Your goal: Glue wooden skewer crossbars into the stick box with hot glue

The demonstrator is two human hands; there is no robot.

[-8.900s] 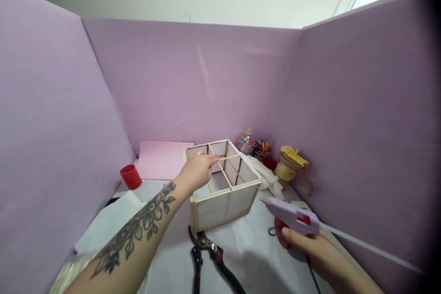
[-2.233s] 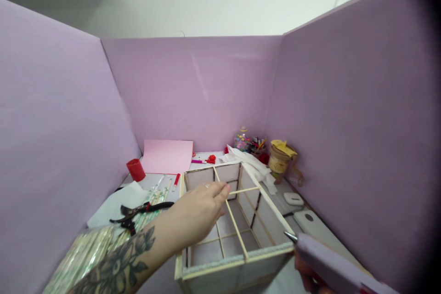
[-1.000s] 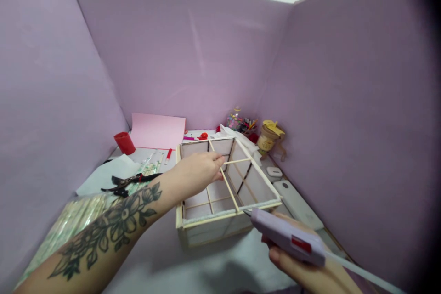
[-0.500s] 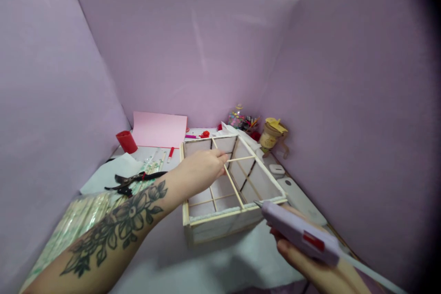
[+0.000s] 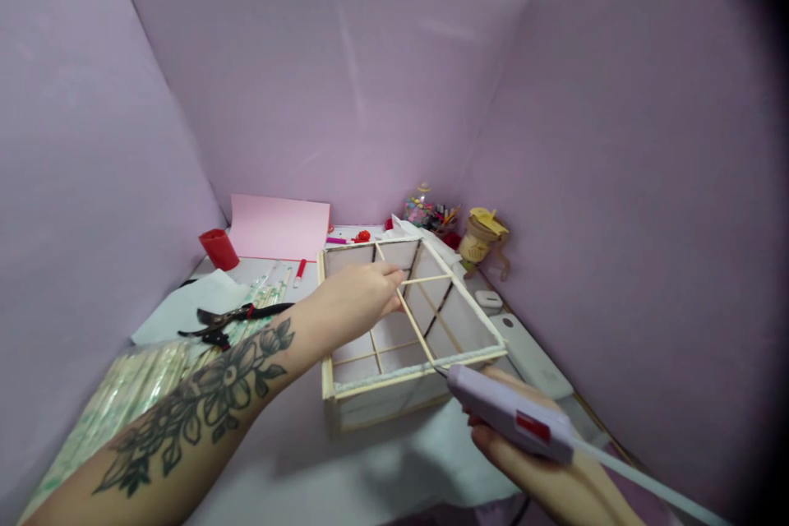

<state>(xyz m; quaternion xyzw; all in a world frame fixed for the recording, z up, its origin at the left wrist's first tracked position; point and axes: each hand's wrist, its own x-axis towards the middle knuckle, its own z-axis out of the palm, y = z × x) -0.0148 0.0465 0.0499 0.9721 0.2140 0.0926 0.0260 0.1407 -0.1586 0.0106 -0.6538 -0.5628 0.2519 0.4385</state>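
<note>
An open, rectangular box (image 5: 394, 406) of pale wooden strips and whitish panels sits on the white-covered table (image 5: 271, 468); above it, the left hand (image 5: 362, 294) pinches a thin wooden crossbar (image 5: 417, 329) between its fingers. By the box's near edge, the right hand (image 5: 523, 460) wraps its fingers round a lilac glue gun (image 5: 493, 403). Beyond the box's right side, a yellow-topped tan cup (image 5: 474, 246) bears print too small to read.

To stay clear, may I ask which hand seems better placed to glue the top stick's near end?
Probably the right hand: it holds the glue gun, nozzle beside the near end of the stick; the left hand is farther along.
</note>
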